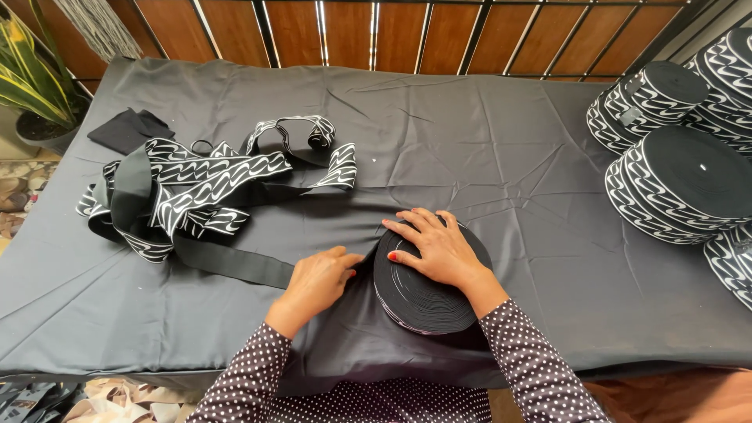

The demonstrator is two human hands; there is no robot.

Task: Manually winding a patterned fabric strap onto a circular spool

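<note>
Both arms wear long dark sleeves (pixel 533 368) sprinkled with small white polka dots, ending at the wrists, low in the frame. The right hand (pixel 439 249) has red-painted fingernails; the left hand (pixel 317 283) is bare of rings.
</note>
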